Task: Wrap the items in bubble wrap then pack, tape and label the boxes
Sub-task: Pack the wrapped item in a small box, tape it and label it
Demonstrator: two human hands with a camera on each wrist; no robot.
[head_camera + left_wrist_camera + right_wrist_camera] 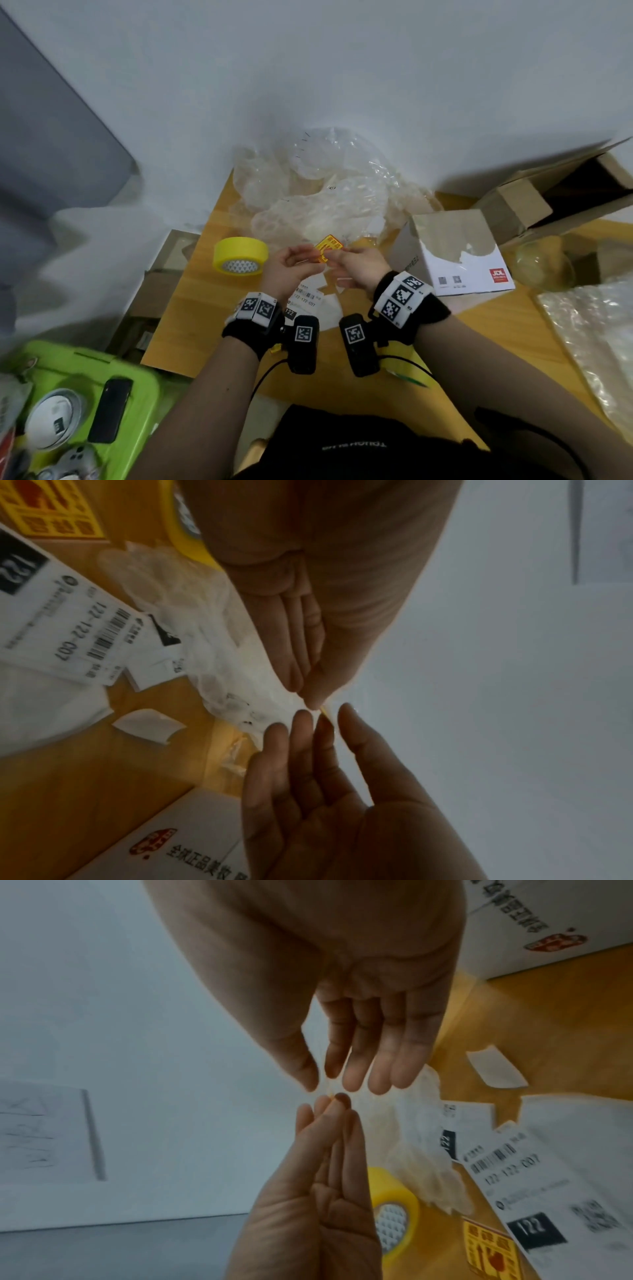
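— Holding anything, those hands?
— Both hold one yellow sticker (329,247). The left hand (291,268) and right hand (359,266) meet at it above the table (191,308), thumb and fingertips of each pinching its edges.
— Do the wrist views confirm that?
— Mostly. The sticker shows there only edge-on, a thin yellow sliver between the fingertips. The other fingers lie fairly straight.
— Where is it, relative to the rest?
— Raised in front of the bubble wrap (318,192), between the tape (240,255) on the left and the white box (452,253) on the right.
— And under the hands?
— A shipping label (306,297) lies flat on the table among torn white paper scraps. A second sticker (489,1253) lies beside that label, near the tape.
— Anything further out?
— An open brown carton (555,192) sits behind the white box. A green bin (137,394) at the lower left has a phone (110,409) lying on it.
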